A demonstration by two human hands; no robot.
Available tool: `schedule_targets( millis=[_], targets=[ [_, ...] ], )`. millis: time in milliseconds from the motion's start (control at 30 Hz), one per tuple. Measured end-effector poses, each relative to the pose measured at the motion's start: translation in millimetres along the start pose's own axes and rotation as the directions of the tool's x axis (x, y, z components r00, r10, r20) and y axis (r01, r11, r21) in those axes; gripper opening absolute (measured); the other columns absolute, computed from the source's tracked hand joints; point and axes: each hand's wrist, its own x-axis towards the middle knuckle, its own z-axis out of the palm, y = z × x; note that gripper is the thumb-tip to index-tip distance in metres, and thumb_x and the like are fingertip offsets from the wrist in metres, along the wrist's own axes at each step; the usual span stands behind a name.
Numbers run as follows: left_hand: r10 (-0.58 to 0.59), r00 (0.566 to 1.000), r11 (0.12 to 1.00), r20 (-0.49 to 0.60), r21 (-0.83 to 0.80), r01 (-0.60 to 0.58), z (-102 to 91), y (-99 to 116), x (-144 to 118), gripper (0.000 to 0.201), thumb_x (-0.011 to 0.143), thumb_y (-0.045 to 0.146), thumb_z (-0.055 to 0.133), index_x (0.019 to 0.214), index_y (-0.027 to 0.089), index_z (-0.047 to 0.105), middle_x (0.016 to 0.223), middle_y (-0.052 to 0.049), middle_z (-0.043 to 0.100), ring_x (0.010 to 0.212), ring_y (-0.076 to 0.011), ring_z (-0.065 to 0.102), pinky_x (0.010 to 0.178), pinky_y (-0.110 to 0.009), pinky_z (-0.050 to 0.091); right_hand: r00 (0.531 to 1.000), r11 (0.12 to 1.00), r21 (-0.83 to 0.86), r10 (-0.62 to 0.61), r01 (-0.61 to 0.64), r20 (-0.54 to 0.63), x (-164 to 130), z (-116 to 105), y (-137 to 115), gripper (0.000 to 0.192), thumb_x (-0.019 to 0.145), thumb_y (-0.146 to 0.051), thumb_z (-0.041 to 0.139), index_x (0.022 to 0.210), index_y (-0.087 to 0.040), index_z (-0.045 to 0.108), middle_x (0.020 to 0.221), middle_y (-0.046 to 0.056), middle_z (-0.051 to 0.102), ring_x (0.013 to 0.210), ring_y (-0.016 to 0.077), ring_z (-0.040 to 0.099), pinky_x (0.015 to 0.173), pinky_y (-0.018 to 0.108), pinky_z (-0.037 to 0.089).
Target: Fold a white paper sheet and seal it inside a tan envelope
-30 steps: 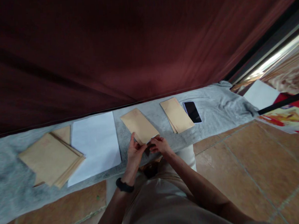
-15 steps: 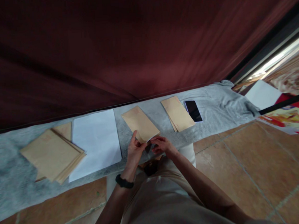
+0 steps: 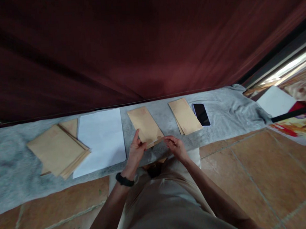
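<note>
A brown paper envelope (image 3: 145,123) lies on the grey cloth in front of me, with its flap end toward my body. My left hand (image 3: 137,150) grips its near left corner, the thumb on top and the fingers at the edge. At the near right corner, my right hand (image 3: 176,147) has its fingertips pinched together on the flap edge. To the right lie more brown envelopes (image 3: 186,116), loosely stacked. A fanned pile of brown envelopes (image 3: 55,148) rests at the left, partly over a large white sheet (image 3: 100,142).
A phone (image 3: 201,114) with a dark screen lies right of the small stack. Grey cloth (image 3: 227,106) covers the narrow surface. Behind it hangs a dark red curtain (image 3: 138,46). A black bar (image 3: 293,113) crosses at the right, near a white sheet and colourful printed paper.
The envelope's near end has been turned to show a flap strip. My right hand has moved right, along the flap to its corner. The view has shifted slightly.
</note>
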Motion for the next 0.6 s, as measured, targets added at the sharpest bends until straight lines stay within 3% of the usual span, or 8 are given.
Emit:
schedule_targets(
  millis=[100,233,433,533,600],
  targets=[
    [-0.014,1.0,1.0,0.026,0.008,0.013,-4.5,6.1,2.3,0.108,0.059,0.012,0.081,0.158,0.022,0.039,0.069,0.007,0.064,0.053,-0.0097,0.051,0.05,-0.02,0.04,0.959,0.935,-0.233,-0.281,0.269,-0.024,3.8,-9.0,1.6,0.033,0.094,-0.022,0.049,0.115,-0.023,0.074,0.116,0.008,0.075,0.108,0.0228,0.069,0.101,0.04,0.054],
    [-0.055,0.996,0.998,0.063,0.025,0.053,-9.4,14.6,5.0,0.104,0.059,0.01,0.077,0.156,0.021,0.043,0.07,0.006,0.065,0.053,-0.0092,0.052,0.049,-0.019,0.04,0.864,0.786,-0.366,-0.487,0.498,0.129,9.7,-3.3,6.4,0.041,0.097,-0.016,0.044,0.131,-0.021,0.067,0.138,0.012,0.065,0.131,0.0235,0.058,0.114,0.044,0.047],
    [-0.147,0.973,0.989,0.177,0.041,0.142,-22.4,22.0,15.9,0.099,0.06,0.01,0.078,0.154,0.021,0.048,0.07,0.003,0.067,0.053,-0.0103,0.055,0.049,-0.02,0.038,0.762,0.636,-0.421,-0.513,0.647,0.395,11.6,7.3,13.9,0.048,0.099,-0.016,0.046,0.146,-0.02,0.055,0.154,0.012,0.052,0.146,0.0249,0.044,0.122,0.049,0.037],
    [-0.153,0.973,0.985,0.172,0.105,0.137,-26.7,18.7,22.5,0.096,0.061,0.006,0.075,0.152,0.021,0.051,0.072,0.002,0.068,0.053,-0.0116,0.054,0.051,-0.022,0.042,0.755,0.613,-0.446,-0.472,0.652,0.455,12.6,7.1,13.1,0.045,0.101,-0.017,0.046,0.144,-0.021,0.056,0.151,0.012,0.054,0.142,0.025,0.049,0.12,0.049,0.038],
    [-0.076,0.992,0.986,0.104,0.157,0.059,-27.5,14.3,23.8,0.085,0.061,0.003,0.072,0.143,0.022,0.061,0.077,0.0,0.07,0.059,-0.0137,0.057,0.059,-0.025,0.048,0.759,0.607,-0.462,-0.451,0.647,0.47,14.2,7.0,12.0,0.042,0.102,-0.017,0.046,0.141,-0.023,0.059,0.149,0.011,0.057,0.138,0.0248,0.052,0.119,0.048,0.038]
  ],
)
